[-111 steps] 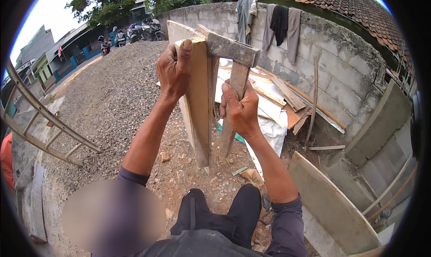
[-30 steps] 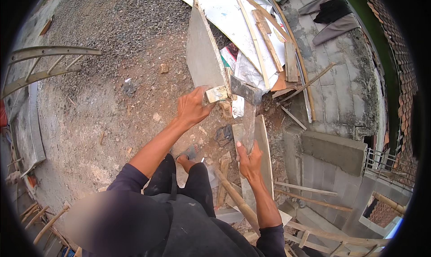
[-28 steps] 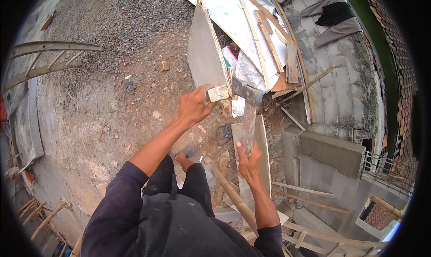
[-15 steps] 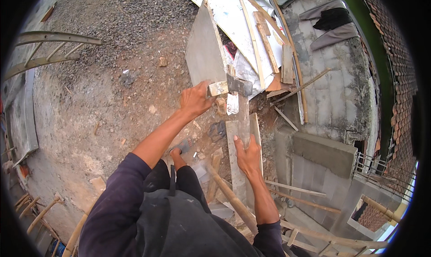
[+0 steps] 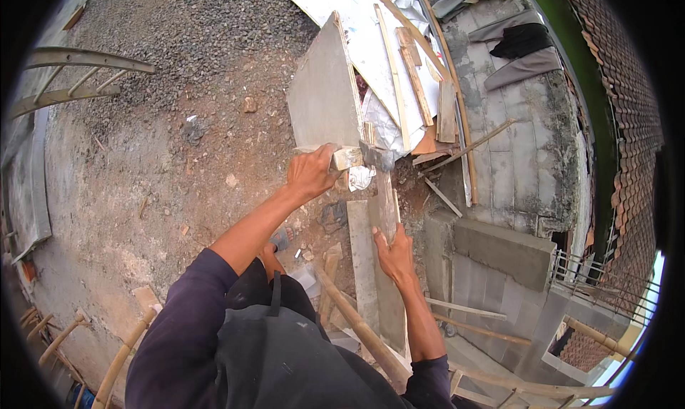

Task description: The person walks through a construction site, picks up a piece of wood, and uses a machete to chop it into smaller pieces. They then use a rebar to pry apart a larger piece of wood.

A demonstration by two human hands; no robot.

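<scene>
My left hand (image 5: 312,172) is closed around a short pale wood block (image 5: 348,158) at the near edge of a grey panel (image 5: 325,95). That panel has a pale wooden edge strip and stands tilted in front of me. In my right hand (image 5: 396,252) is the wooden handle of a hammer (image 5: 386,195). The dark metal head lies right beside the end of the block; whether they touch I cannot tell. Beneath the handle, a long narrow board (image 5: 362,259) stretches toward me.
A white sheet (image 5: 349,31) with loose wood strips (image 5: 415,81) lies beyond the panel. Grey blockwork (image 5: 514,159) runs along the right, with cloth on top. Gravel (image 5: 214,23) lies far left, near a ladder (image 5: 85,59). Bamboo poles (image 5: 364,323) cross near my legs.
Both hands, the block and the hammer sit slightly lower in the picture, and the view has shifted a little. The hammer head is slightly nearer the block. Both grips are the same.
</scene>
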